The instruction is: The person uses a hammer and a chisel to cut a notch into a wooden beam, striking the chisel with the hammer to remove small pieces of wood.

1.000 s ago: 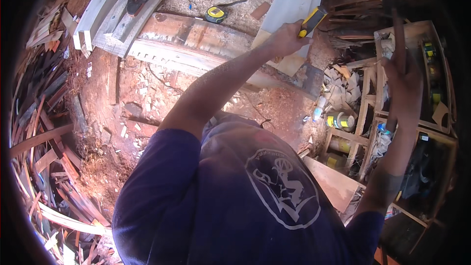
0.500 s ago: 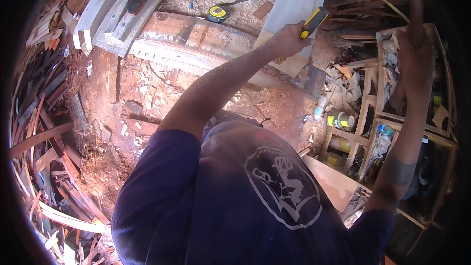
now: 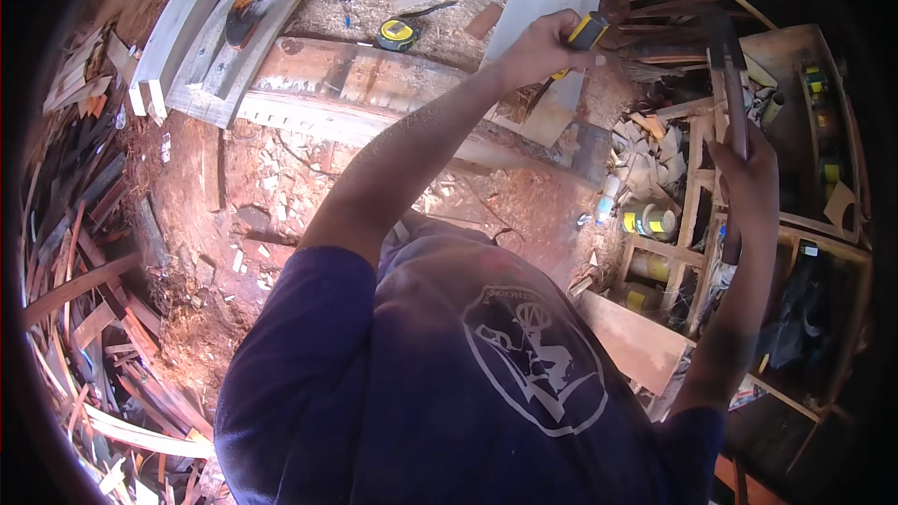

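Observation:
My left hand (image 3: 543,51) is closed round a chisel with a black and yellow handle (image 3: 588,30). The handle's butt sticks out above the fist, and the blade end points down to a pale board (image 3: 543,117); whether its tip touches the wood I cannot tell. At the right, my right hand (image 3: 748,164) grips a hammer by its long handle (image 3: 737,112). The dark hammer head (image 3: 721,42) is raised above the fist, apart from the chisel.
A yellow and black tape measure (image 3: 397,35) lies beyond a thick timber beam (image 3: 374,75). Long pale boards (image 3: 187,28) carry a black and orange tool (image 3: 245,14) at far left. A wooden toolbox (image 3: 697,187) holds tins and scraps on the right; offcuts (image 3: 103,309) heap up at left.
The hammer has come left with my right hand and its head now shows clearly. My left hand has shifted slightly left and up, with the chisel still in it.

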`<state>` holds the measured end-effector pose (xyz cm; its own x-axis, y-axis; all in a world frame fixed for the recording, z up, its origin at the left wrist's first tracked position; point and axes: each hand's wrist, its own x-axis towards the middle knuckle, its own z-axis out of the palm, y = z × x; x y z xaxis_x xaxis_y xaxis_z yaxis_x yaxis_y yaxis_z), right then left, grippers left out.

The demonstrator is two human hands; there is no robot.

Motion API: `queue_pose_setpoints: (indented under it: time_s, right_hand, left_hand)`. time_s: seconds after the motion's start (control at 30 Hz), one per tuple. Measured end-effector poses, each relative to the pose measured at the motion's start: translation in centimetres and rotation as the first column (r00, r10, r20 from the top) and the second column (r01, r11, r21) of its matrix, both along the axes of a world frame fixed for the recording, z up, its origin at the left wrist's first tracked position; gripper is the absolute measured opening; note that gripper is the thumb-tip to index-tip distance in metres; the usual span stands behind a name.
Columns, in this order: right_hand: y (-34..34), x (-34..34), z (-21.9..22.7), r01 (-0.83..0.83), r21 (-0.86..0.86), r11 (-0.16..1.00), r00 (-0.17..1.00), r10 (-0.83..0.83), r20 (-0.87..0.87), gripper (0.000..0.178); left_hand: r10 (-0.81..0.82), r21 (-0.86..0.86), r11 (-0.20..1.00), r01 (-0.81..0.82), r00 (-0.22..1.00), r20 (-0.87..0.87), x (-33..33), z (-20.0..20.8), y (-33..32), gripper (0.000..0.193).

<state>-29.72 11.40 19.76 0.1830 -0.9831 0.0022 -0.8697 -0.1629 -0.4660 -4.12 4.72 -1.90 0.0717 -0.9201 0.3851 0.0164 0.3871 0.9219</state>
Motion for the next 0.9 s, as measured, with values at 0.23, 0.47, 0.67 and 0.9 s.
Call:
queue_pose_setpoints:
  time_s: [0.23, 0.47, 0.67, 0.9]
  right_hand:
    - [4.6, -8.0, -3.3, 0.202, 0.12, 0.972, 0.935, -0.228, 0.273, 0.011]
    - [2.6, -7.5, -3.4, 0.201, 0.137, 0.97, 0.856, -0.242, 0.457, 0.013]
    - [5.5, -8.7, -2.5, 0.285, 0.072, 0.956, 0.872, -0.289, 0.395, 0.013]
    - [9.7, -10.5, -1.2, 0.442, -0.047, 0.896, 0.794, -0.367, 0.484, 0.015]
  left_hand:
    - [0.02, 0.071, 0.997, -0.019, 1.0, -0.01, -2.5, 0.7, -1.1, 0.034]
    - [-0.123, 0.134, 0.983, 0.122, 0.992, -0.001, 1.6, -0.3, -0.3, 0.028]
    - [-0.048, 0.151, 0.987, 0.052, 0.998, -0.03, 1.0, -1.1, -0.9, 0.022]
    - [-0.162, 0.115, 0.986, 0.123, 0.879, 0.448, -12.6, 3.0, -2.4, 0.034]
